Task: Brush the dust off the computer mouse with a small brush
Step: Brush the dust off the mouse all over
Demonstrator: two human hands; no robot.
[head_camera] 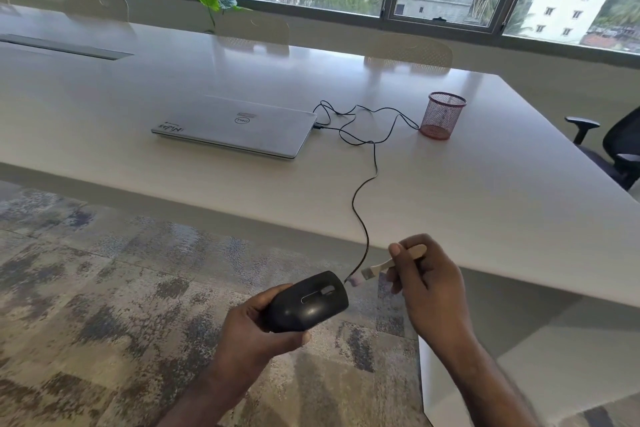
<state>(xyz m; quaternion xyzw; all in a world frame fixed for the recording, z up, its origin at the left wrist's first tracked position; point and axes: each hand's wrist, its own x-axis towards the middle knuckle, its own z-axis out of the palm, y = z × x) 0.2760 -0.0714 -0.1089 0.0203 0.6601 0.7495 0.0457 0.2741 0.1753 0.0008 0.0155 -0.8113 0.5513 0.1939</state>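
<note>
A black wired computer mouse [310,300] is held in the air below the table's near edge, over the carpet. My left hand [258,333] grips it from underneath and the side, top face up. My right hand [427,282] pinches a small wooden-handled brush [384,267] to the right of the mouse. Its pale bristles [356,280] sit at the mouse's front end, where the cable comes out. The black cable [363,204] runs up over the table edge to the laptop.
On the white table [485,201] lie a closed silver laptop [239,126] and a red mesh pen cup [443,114]. Chairs stand along the far side; a black office chair [620,149] is at the right. Patterned carpet [121,288] lies below.
</note>
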